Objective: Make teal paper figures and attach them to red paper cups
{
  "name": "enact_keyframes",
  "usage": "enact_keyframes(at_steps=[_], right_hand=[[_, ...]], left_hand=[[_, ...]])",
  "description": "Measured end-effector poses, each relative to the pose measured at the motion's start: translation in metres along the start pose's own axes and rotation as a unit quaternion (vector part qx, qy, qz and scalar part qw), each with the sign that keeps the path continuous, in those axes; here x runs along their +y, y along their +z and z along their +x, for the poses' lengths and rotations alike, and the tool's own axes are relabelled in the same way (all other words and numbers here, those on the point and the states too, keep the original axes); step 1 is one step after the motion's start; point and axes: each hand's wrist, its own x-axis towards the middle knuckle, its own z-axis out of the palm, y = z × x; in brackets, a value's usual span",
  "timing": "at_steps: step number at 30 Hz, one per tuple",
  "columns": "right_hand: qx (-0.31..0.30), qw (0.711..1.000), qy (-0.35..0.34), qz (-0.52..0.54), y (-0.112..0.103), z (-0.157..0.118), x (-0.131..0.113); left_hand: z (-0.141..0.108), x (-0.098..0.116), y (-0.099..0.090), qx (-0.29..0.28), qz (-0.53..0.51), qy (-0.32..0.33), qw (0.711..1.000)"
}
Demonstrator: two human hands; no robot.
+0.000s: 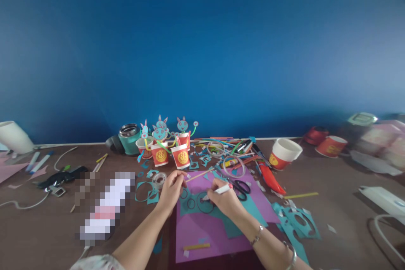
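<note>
A white marker with a red end [224, 188] is in my right hand [223, 197], its tip over a large circle drawn on the teal paper [198, 211]. Smaller circles are drawn to the left of it. My left hand [173, 186] has its fingers pinched together around one end of a thin tan stick [200, 176] that slants up to the right. Under both lies a purple sheet [190, 236], with a short yellow strip [196, 246] near its lower edge. Black-handled scissors [242, 189] rest just beyond my right hand.
Red-and-white cups [181, 157] with teal paper animal faces stand at the back, beside a teal flask [129, 139]. Stacked cups [284, 154] stand right of centre. Teal scraps [297, 221], a red pouch [271, 178], a clear tape roll [158, 180] and pipe cleaners lie about. A blue partition [202, 59] rises behind.
</note>
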Motion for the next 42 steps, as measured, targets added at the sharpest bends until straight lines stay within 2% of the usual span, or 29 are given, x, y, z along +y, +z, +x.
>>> enact_keyframes(at_steps=[34, 38, 42], right_hand=[[-0.017, 0.999, 0.018, 0.030, 0.001, 0.000, 0.001], [0.001, 0.996, 0.020, 0.092, 0.000, 0.003, 0.006], [0.013, 0.994, 0.003, 0.113, -0.002, 0.009, 0.006]], left_hand=[[0.002, -0.004, -0.001, -0.012, 0.023, 0.010, 1.000], [0.002, -0.009, -0.002, -0.005, 0.051, 0.044, 0.998], [-0.002, -0.010, 0.001, 0.013, 0.110, 0.143, 0.983]])
